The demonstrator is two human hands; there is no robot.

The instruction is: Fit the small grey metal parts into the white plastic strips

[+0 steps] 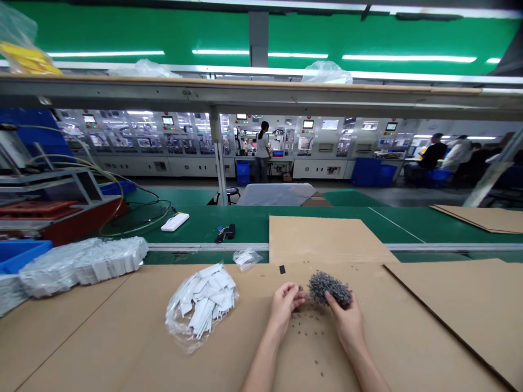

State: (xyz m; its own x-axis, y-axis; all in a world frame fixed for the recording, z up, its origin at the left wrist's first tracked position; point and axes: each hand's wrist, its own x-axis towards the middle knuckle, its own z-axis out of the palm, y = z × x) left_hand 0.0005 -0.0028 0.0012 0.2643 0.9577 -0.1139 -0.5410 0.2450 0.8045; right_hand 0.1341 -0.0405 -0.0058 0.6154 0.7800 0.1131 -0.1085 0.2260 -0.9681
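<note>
A bulging clump of small dark grey parts (327, 287) is held up over the cardboard; whether a clear bag encloses it I cannot tell. My right hand (347, 316) grips its right side, thumb on top. Just to its left, my left hand (286, 305) has thumb and fingers pinched together, and what they hold is too small to make out. Several loose dark bits (306, 324) lie scattered on the cardboard sheet (245, 343) below and between the hands. A small black rectangular piece (282, 269) lies beyond my left hand.
Left of my hands lies a clear bag of white flat pieces (208, 299), with a smaller bag (247, 258) behind it. Stacked white pieces (85, 264) stand further left near a blue bin (24, 255). Another cardboard sheet (457, 305) lies right. A person (262, 149) stands far off.
</note>
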